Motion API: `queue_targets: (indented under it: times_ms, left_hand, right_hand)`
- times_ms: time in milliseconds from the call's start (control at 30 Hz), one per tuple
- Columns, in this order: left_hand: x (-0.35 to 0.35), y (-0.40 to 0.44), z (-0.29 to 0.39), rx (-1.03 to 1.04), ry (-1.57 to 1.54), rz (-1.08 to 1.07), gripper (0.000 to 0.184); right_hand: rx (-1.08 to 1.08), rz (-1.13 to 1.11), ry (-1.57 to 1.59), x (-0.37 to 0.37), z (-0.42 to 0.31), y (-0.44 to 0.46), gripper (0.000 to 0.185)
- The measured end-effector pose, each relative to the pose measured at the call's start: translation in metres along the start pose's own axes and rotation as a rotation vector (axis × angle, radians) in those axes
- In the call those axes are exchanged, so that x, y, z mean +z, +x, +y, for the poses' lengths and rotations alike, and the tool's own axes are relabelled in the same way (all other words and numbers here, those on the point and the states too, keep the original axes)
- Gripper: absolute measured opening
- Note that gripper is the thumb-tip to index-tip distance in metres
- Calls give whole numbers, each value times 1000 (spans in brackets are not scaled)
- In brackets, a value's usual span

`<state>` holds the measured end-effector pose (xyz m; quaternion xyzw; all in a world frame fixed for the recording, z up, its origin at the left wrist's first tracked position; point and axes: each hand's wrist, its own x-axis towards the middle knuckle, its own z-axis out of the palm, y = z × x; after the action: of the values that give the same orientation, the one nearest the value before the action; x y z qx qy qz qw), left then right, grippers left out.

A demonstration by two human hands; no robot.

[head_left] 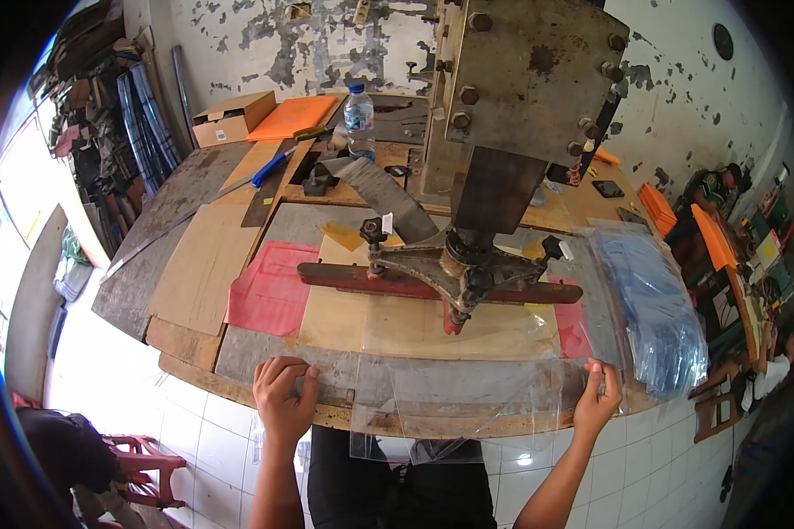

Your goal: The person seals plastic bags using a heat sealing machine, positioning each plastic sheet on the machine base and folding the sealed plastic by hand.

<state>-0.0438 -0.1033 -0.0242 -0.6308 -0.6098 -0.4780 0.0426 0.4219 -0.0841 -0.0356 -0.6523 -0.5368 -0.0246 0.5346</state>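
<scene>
A clear plastic sheet [468, 397] lies across the bench's front edge and hangs over it, partly beneath the press. To its left, my left hand [284, 397] is closed with fingers curled, apart from the sheet, and nothing shows in it. Beside the sheet's right side, my right hand [598, 397] is closed in a pinch; whatever is between its fingertips is too faint to make out. Above the sheet stands a metal press head with a long red bar [370, 281], over a yellowish board [335, 324] with pink sheets [269, 286] at its sides.
Stacked clear plastic packs [648, 309] lie at the right. Cardboard [205, 264], a blue-handled tool [269, 169], a water bottle [359, 122], an orange stack [293, 117] and a box [232, 118] occupy the left and back. People are at the far right and lower left.
</scene>
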Motion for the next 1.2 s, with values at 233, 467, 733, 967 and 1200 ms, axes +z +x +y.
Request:
queue_targets:
  times_ms: [233, 467, 733, 967, 1200]
  left_hand:
    - [1, 0, 0, 0, 2, 4, 8]
    - [1, 0, 0, -1, -1, 0, 8]
    - [0, 0, 0, 1, -11, -9, 9]
    - [-2, 0, 2, -17, -17, -11, 8]
    - [-2, 0, 0, 4, -18, 1, 9]
  right_hand:
    - [0, 5, -2, 1, 0, 0, 26]
    - [21, -1, 0, 1, 0, 0, 23]
    - [-4, -10, 13, 1, 1, 0, 22]
    - [-11, -9, -3, 1, 1, 0, 22]
    - [2, -5, -10, 3, 4, -1, 20]
